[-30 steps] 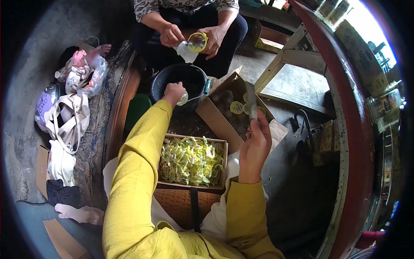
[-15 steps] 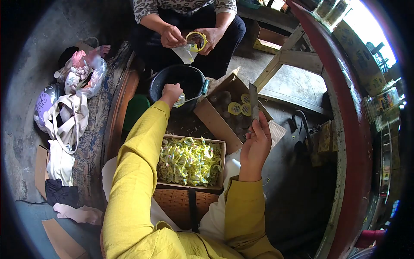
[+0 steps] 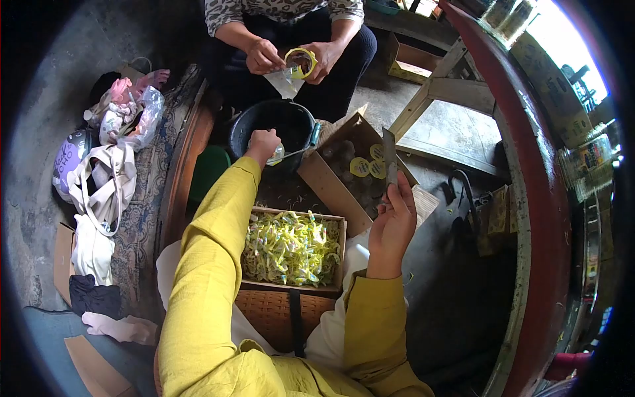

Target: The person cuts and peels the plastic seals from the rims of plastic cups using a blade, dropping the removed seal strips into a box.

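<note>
My left hand (image 3: 264, 145) reaches over the black bucket (image 3: 238, 142) and grips a small plastic cup (image 3: 277, 156), mostly hidden by my fingers. Upright in my right hand (image 3: 393, 221) is a flat metal knife (image 3: 389, 155), its blade pointing away from me. Just beyond that hand, an open cardboard box (image 3: 331, 188) holds several cups, some with round yellow lids (image 3: 360, 167). A shallow box (image 3: 291, 287) full of yellow plastic scraps (image 3: 288, 248) sits in front of me, below my left forearm.
Across from me a person's hands (image 3: 321, 61) hold a yellow-rimmed cup and a clear piece of plastic. Bags and cloths (image 3: 102, 175) lie at the left beside a wooden edge (image 3: 182, 172). A red-edged bench (image 3: 542, 198) with pale legs stands at the right.
The cup in my left hand has turned slightly over the bucket, showing less yellow. My right hand and the knife have stayed nearly still.
</note>
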Tool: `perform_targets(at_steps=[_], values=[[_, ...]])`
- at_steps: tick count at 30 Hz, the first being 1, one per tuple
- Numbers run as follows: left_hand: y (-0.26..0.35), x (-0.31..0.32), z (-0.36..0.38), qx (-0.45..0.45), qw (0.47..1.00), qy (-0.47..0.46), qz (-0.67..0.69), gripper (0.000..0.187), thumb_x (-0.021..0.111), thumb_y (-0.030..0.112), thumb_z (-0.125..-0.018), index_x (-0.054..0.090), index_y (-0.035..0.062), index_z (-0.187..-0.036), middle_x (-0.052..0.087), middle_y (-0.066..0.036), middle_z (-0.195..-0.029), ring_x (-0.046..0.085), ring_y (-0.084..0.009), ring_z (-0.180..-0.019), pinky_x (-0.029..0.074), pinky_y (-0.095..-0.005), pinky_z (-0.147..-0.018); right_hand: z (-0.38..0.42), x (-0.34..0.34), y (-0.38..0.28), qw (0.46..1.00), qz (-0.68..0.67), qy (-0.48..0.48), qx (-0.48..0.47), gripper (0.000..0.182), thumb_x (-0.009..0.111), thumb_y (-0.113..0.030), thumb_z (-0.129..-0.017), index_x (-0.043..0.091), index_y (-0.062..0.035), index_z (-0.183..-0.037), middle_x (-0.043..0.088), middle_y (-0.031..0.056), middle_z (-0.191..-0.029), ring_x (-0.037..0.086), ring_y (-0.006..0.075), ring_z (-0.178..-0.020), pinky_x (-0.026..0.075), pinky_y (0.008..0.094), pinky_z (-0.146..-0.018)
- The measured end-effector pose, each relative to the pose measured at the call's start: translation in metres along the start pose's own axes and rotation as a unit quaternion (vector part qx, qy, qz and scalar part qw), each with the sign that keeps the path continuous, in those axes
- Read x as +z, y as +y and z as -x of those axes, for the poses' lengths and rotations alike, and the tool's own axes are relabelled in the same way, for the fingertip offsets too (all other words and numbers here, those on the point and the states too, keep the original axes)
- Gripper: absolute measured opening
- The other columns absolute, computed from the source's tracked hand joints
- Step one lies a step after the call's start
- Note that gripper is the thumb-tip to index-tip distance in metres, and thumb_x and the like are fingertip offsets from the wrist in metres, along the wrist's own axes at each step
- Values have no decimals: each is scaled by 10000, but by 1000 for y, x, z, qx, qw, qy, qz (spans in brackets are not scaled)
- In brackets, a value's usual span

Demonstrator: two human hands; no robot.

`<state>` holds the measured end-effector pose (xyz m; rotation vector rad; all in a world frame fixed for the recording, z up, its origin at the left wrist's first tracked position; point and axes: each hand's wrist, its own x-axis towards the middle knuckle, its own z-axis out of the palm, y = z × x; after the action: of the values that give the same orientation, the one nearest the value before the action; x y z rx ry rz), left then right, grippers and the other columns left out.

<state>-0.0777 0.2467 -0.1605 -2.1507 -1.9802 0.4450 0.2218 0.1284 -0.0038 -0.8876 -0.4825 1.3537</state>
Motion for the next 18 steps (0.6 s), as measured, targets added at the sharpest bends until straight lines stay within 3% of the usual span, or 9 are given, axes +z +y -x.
perform_targets(at_steps=[6,12,16,17,18], values=[[-2,-6,4,1,1000,-27,14,210,654,187,-708,665,178,-917,581,-57,-984,631,-223,-853,502,-356,-657,0,0,1,1000,13,-10,3,312,569,-58,-809,547,-46,-1119,553,-53,-823,443,23,-675,306,185,-610],[-1,-6,2,-134,988,21,77,181,623,202,-743,618,160,-919,550,-64,-989,627,-238,-845,488,-385,-660,-1,-1,1,1000,6,-5,-1,294,560,-38,-814,552,-32,-1108,552,-41,-830,436,19,-669,315,178,-606],[7,0,7,-210,965,-120,102,242,586,175,-782,621,100,-1009,546,-93,-1091,605,-270,-949,497,-402,-736,-1,1,-1,1000,6,4,9,280,555,-16,-816,558,-18,-1096,549,-30,-835,430,21,-660,324,170,-600],[2,1,10,-190,969,-72,142,273,574,163,-788,612,69,-1042,545,-120,-1119,596,-284,-978,502,-395,-756,-2,-1,0,1000,4,-1,6,282,557,-16,-815,558,-18,-1097,549,-31,-838,430,22,-660,324,169,-600],[0,4,10,-196,966,-89,144,270,573,159,-787,612,67,-1038,550,-126,-1110,595,-288,-979,502,-397,-756,-2,-2,0,1000,1,-6,3,283,559,-16,-814,557,-18,-1097,549,-32,-842,430,23,-660,323,168,-600]])
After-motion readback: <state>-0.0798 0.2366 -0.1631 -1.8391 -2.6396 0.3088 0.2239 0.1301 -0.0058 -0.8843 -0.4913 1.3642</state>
